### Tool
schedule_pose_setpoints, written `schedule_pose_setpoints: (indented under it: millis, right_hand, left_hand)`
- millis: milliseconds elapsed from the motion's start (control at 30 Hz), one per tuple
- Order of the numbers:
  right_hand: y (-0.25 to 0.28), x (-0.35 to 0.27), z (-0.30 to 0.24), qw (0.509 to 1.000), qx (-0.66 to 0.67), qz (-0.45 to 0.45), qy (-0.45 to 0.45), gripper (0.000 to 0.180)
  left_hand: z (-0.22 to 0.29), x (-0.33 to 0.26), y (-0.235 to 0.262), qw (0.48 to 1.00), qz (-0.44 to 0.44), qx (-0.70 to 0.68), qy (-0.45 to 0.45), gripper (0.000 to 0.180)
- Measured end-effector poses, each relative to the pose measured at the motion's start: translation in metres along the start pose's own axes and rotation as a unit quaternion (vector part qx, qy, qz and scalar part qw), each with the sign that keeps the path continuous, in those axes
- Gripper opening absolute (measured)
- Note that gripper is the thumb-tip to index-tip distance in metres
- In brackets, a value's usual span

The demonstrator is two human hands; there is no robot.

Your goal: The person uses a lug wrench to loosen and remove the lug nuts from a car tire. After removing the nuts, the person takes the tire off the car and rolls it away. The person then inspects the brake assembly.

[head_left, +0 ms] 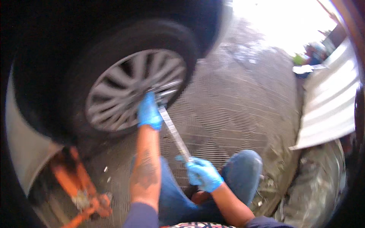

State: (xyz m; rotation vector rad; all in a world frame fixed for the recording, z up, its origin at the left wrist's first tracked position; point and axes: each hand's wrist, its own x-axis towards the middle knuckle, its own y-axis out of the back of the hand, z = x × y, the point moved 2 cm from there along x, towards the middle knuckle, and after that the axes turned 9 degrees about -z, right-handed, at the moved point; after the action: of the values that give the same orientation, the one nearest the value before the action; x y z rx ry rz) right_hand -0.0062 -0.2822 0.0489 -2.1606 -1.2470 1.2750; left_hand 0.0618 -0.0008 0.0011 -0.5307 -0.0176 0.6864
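A car wheel (129, 81) with a silver multi-spoke rim and black tyre fills the upper left. My right hand (204, 174), in a blue glove, is closed around the lower end of a long silver socket wrench (175, 132). The shaft slants up and left toward the hub. My left hand (149, 114), also blue-gloved, is in front of the rim's middle, closed at the wrench's head end. Motion blur and the back of that hand hide its fingertips and the exact contact with the wheel.
An orange jack (81, 186) stands on the floor at lower left, near the car body. Small pale bits lie beside it. Patterned floor (235, 110) stretches to the right, bordered by a white corrugated panel (329, 98) and a greyish-green covered bundle (315, 186). My bent knees are below.
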Motion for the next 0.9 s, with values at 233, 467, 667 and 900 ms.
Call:
schedule_pose_setpoints:
  millis: [233,467,667,900]
  right_hand:
    - [0.022,0.011,0.002,0.999,-0.022,-0.032,0.008,0.043]
    - [0.019,0.018,0.019,0.736,-0.611,0.253,0.147,0.058]
    - [0.022,0.016,0.017,0.773,-0.558,0.240,0.181,0.041]
    - [0.037,0.022,0.013,0.859,-0.464,0.189,0.107,0.033]
  left_hand:
    - [-0.011,-0.032,-0.026,0.978,0.044,-0.180,0.091,0.034]
    - [-0.048,-0.160,-0.070,0.960,0.166,-0.187,0.124,0.028]
    - [-0.040,-0.135,-0.083,0.953,0.101,-0.178,0.222,0.044]
    - [-0.059,-0.117,-0.064,0.920,-0.076,-0.285,0.260,0.058]
